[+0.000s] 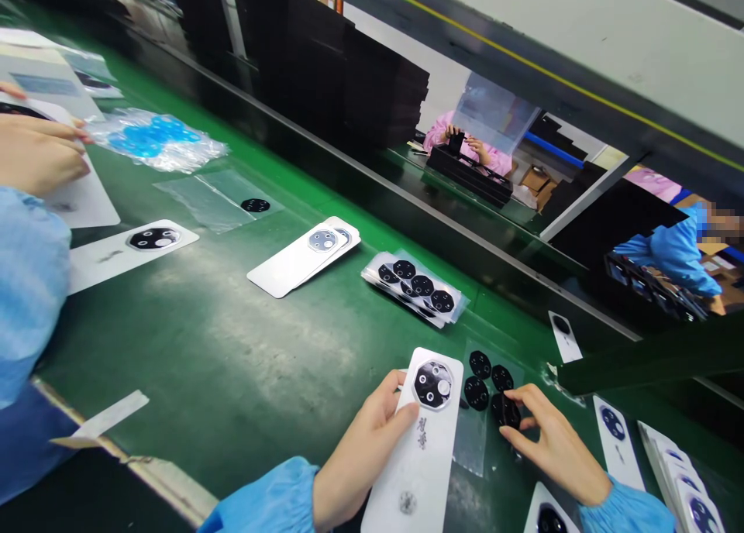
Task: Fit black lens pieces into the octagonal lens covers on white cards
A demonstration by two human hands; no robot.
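The white panel, at 5 o'clock, is long and round-cornered, with a black many-sided camera patch near its upper end, dark characters below that and a round grey mark lower down. The left hand is closed on its left edge, thumb on the face and fingers behind; the picture's bottom edge cuts the panel off. Just right of it, toward 4 o'clock, the right hand has thumb and forefinger slightly apart, pinching a black disc by its rim — the fingertips cover part of it.

Around them, left to right: another person's hand on a similar panel at 9 to 10 o'clock, a crinkled clear bag of blue pieces at 10, and a flat clear sleeve with one dark disc. Overlapping white panels lie at 9, nearer the centre; a pile of bagged discs sits near the centre toward 4. Loose discs rest on thin plastic beside the right hand. At 4, a dark green beam blocks part of the bench behind it, above a fanned stack of panels. The green worktop is smooth, with pale, cloudy glare.
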